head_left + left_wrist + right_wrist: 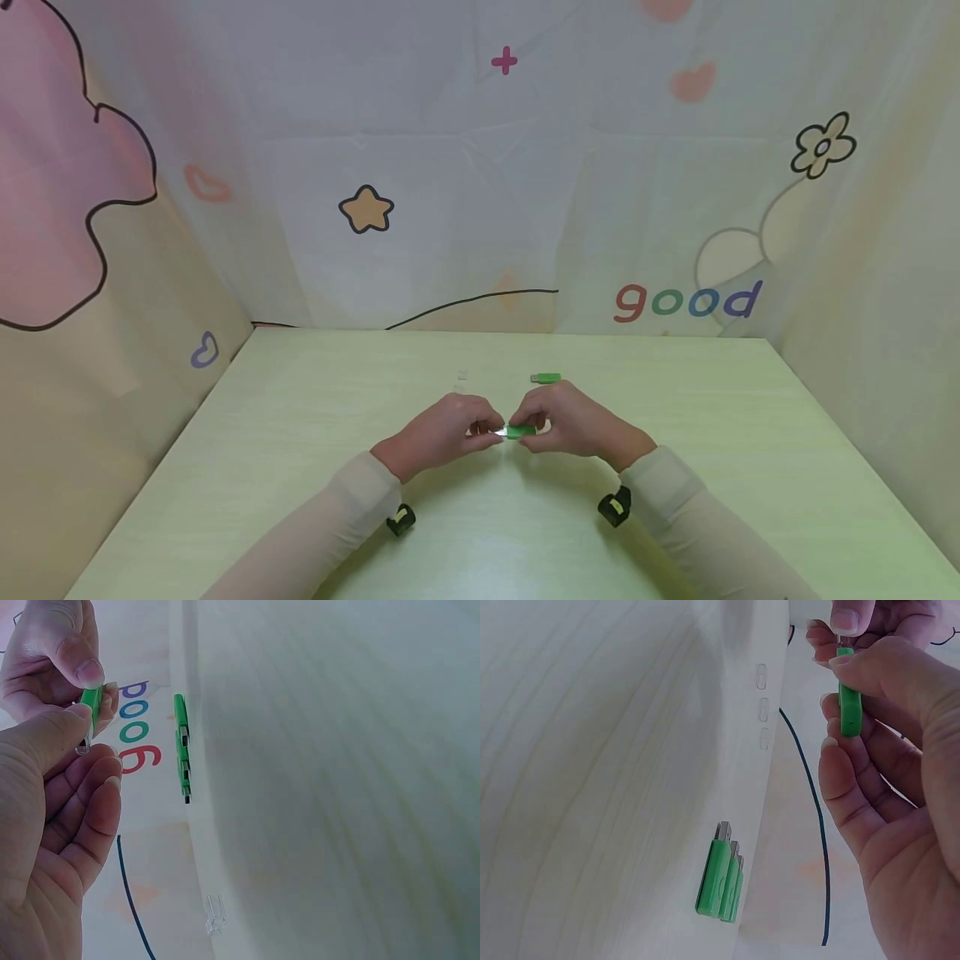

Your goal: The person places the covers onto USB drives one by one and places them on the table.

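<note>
In the head view, both hands meet above the middle of the table. My right hand [581,423] pinches a green USB stick [850,705] by its body between thumb and fingers, plug end toward the left. From the other side, my left hand [442,429] pinches a small clear cap [84,744] at the stick's plug end. The cap is around or against the plug; fingers partly hide how far on it sits. Beyond the hands, three more green USB sticks [716,877] lie side by side with bare metal plugs.
Three loose clear caps [763,709] lie in a row on the pale table [300,500], left of the loose sticks. A printed cloth [450,167] hangs behind the table and along both sides.
</note>
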Motion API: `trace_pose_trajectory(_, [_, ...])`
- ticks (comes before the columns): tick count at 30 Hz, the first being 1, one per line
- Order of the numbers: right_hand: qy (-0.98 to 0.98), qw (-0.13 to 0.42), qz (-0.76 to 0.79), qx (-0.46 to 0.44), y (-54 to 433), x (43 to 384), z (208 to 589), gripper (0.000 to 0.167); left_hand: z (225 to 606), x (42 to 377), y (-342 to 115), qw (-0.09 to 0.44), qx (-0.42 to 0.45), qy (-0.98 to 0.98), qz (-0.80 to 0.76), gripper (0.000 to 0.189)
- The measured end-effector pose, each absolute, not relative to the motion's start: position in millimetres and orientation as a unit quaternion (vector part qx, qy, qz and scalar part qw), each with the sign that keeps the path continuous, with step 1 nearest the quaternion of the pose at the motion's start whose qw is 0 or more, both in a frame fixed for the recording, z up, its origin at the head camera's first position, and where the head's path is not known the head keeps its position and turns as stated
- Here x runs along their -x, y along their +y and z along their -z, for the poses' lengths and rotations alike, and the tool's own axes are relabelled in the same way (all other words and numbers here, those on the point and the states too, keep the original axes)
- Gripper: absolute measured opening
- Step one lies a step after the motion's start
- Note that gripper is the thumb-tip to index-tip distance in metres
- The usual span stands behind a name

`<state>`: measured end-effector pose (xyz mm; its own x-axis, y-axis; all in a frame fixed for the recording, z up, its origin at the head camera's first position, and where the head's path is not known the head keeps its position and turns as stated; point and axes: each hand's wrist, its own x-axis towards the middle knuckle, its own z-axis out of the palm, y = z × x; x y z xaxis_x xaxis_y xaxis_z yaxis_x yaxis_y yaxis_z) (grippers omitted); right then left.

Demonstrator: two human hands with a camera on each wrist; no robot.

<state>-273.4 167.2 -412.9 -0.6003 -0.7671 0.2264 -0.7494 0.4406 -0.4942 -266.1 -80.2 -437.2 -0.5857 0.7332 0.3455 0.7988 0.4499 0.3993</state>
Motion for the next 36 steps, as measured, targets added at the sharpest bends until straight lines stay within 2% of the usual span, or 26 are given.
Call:
trace_pose_trajectory(24, [0.849,0.025,0.290,0.442,163.5,272.3,414.7,0.012,435.9,269.3,-77.7,0.084,0.482,-0.838,0.242,0.008])
trace_pose_trajectory(36, [0.847,0.005,0.273,0.456,160.5,274.0,419.7,0.011,436.3,270.0,-79.6,0.100,0.485,-0.838,0.230,0.010])
